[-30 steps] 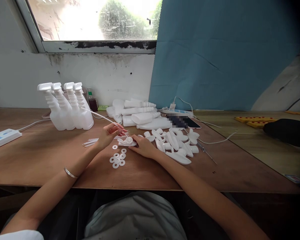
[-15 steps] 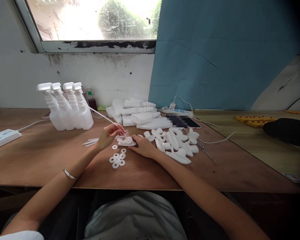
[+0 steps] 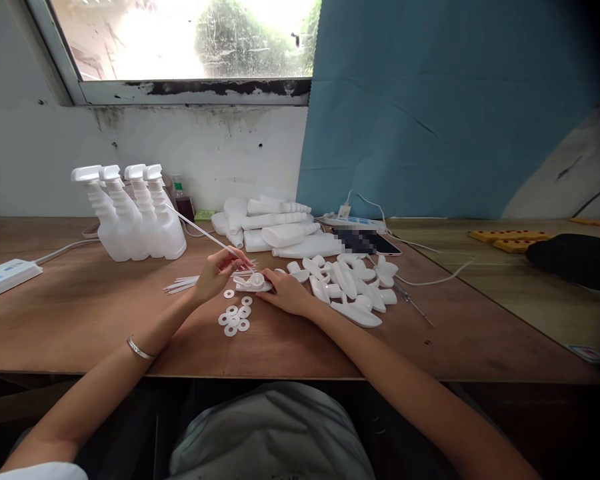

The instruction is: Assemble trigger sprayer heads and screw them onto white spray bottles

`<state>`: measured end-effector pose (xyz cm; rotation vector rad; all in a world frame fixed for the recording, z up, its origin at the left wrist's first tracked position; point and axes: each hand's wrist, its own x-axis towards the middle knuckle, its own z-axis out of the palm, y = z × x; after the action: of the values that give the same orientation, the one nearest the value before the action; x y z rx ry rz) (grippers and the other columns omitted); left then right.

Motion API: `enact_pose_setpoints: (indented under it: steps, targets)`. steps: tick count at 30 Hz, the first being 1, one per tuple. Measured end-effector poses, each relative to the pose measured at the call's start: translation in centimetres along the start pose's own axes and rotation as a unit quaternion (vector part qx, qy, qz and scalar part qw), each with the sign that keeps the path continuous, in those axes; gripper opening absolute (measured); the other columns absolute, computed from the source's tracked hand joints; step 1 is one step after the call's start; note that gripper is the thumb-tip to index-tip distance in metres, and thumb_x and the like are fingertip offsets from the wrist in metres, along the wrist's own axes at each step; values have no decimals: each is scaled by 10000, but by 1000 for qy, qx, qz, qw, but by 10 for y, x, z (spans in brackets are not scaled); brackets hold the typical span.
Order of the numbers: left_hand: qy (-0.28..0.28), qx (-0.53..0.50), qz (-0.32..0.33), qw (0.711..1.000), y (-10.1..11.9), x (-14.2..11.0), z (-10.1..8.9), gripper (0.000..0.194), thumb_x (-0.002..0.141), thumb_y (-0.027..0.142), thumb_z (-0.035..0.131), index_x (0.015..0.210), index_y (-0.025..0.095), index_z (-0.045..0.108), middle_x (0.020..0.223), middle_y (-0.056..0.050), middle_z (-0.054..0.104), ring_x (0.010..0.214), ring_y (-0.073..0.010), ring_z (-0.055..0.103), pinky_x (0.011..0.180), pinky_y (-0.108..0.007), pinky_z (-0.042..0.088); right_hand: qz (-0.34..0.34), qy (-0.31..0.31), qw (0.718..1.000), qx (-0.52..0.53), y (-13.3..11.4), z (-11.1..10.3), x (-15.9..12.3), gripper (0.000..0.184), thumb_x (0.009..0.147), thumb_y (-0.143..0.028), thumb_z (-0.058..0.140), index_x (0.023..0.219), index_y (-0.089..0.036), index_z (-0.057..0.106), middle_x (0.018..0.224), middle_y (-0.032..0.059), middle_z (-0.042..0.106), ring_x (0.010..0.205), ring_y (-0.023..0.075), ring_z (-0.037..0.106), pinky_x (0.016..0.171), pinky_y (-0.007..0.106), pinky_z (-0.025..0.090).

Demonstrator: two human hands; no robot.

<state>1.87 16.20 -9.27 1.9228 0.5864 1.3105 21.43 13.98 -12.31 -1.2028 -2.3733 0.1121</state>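
Observation:
My left hand (image 3: pixel 215 272) pinches a thin clear plastic tube (image 3: pixel 195 227) that slants up and to the left; its lower end meets a white spray-trigger head (image 3: pixel 253 283) lying on the table. My right hand (image 3: pixel 286 291) rests on the table and holds that trigger head down with its fingertips. Several white washers (image 3: pixel 235 317) lie just in front of both hands. More loose tubes (image 3: pixel 180 285) lie to the left of my left hand.
Several assembled white spray bottles (image 3: pixel 130 217) stand at the back left. Bare bottles (image 3: pixel 275 230) lie stacked behind the hands, and a pile of trigger parts (image 3: pixel 353 287) to the right. A phone (image 3: pixel 367 243), cables and a power strip (image 3: pixel 3 275) sit on the wooden table (image 3: pixel 80 313).
The tube's upper end has swung slightly up and left in my left hand. My right hand and the trigger head have stayed put.

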Motion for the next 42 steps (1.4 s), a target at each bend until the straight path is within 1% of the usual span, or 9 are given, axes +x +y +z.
enact_pose_setpoints:
  steps: [8, 11, 18, 29, 37, 42]
  targets:
    - [-2, -19, -6, 1000, 4, -1, 1, 144, 785, 275, 571, 795, 132, 559, 776, -53, 634, 709, -142, 596, 692, -287, 485, -1, 2, 1000, -1, 1, 1, 1, 304, 789, -316, 580, 1019, -137, 493, 852, 73, 595, 762, 187, 536, 644, 253, 375]
    - [4, -19, 1, 1000, 4, -1, 1, 137, 792, 274, 562, 810, 138, 551, 779, -50, 632, 705, -138, 592, 686, -280, 478, 0, -1, 1000, 0, 1, 1, 1, 297, 794, -322, 574, 1016, -141, 494, 848, 73, 593, 765, 187, 538, 645, 254, 375]
    - [0, -20, -10, 1000, 3, -1, 2, 168, 785, 303, 567, 797, 137, 548, 778, -54, 629, 715, -145, 589, 697, -290, 481, 8, -8, 1000, 1, 0, -1, 0, 310, 794, -319, 576, 1033, -142, 487, 872, 78, 595, 787, 193, 544, 670, 265, 380]
    - [-2, -14, 1, 1000, 5, -2, 5, 148, 798, 284, 553, 797, 137, 539, 777, -53, 628, 705, -139, 589, 675, -277, 475, 0, -1, 1000, 3, 1, 1, 1, 297, 794, -317, 575, 1017, -141, 489, 851, 71, 591, 763, 184, 537, 652, 257, 369]
    - [1, -6, -11, 1000, 4, -1, 3, 154, 800, 294, 546, 791, 140, 542, 770, -50, 622, 708, -141, 584, 682, -279, 473, 2, 1, 1000, 4, 1, 1, 1, 285, 793, -309, 577, 1009, -146, 487, 851, 69, 592, 765, 185, 542, 651, 258, 375]
    - [-5, -5, -11, 1000, 5, -2, 6, 166, 803, 310, 542, 812, 144, 536, 791, -52, 611, 716, -141, 575, 683, -280, 468, 5, -2, 1000, 2, 1, 2, 1, 295, 796, -304, 571, 1030, -147, 484, 871, 71, 589, 783, 186, 543, 666, 264, 378]
